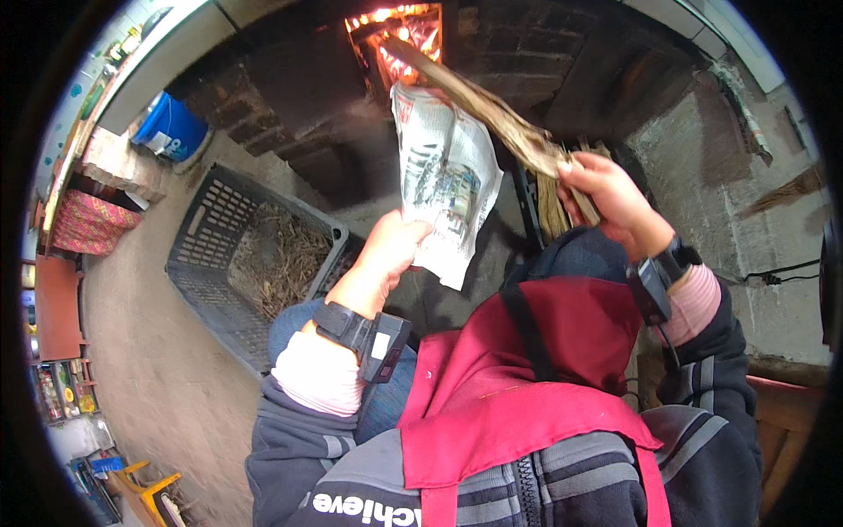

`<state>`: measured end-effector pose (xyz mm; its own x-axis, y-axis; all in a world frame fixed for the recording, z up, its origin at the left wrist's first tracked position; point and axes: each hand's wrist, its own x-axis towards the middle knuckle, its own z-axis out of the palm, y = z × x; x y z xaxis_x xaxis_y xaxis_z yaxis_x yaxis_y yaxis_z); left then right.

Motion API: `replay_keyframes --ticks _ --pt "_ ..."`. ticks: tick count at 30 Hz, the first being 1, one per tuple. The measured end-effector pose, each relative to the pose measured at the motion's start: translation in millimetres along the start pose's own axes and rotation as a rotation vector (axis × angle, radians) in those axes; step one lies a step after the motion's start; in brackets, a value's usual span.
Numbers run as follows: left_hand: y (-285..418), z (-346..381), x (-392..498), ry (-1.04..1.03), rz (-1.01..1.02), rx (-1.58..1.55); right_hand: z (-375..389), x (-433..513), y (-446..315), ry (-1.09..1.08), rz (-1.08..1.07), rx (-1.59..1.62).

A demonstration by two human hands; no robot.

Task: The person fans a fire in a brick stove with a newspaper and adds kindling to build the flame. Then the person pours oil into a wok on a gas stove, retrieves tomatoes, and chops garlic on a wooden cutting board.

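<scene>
My left hand (390,247) grips the lower left edge of a sheet of printed newspaper (441,178). The paper's upper edge is just below the opening of a brick stove (395,49), where a fire glows. In my right hand (602,188) is a long split stick of firewood (487,109), held by its near end. It slants up to the left across the top of the paper, and its far tip is in front of the flames. Whether that tip touches the fire I cannot tell. More split wood (550,204) stands below my right hand.
A black plastic crate (217,257) with twigs (290,257) inside lies left of my knees. Beyond it stands a blue bucket (172,128) against the brickwork. A cable (777,273) and a straw broom (787,191) are by the right wall.
</scene>
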<state>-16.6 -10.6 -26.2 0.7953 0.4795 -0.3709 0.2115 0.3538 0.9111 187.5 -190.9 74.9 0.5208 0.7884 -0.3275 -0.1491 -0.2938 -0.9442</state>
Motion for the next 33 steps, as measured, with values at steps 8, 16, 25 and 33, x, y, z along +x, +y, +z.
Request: replay_keyframes --ticks 8,16,25,33 --pt "1.2 -6.4 -7.8 0.013 -0.046 -0.059 32.4 46.1 -9.6 0.064 -0.027 0.025" --pt "9.9 -0.2 -6.8 0.039 -0.053 -0.076 49.1 74.3 -15.4 0.069 -0.051 0.068" --pt "12.9 7.7 -33.1 0.134 -0.178 -0.327 44.5 77.1 -8.2 0.052 -0.037 0.078" --pt "14.5 0.0 -8.4 0.181 -0.11 -0.162 38.3 70.5 -1.9 0.018 -0.036 0.151"
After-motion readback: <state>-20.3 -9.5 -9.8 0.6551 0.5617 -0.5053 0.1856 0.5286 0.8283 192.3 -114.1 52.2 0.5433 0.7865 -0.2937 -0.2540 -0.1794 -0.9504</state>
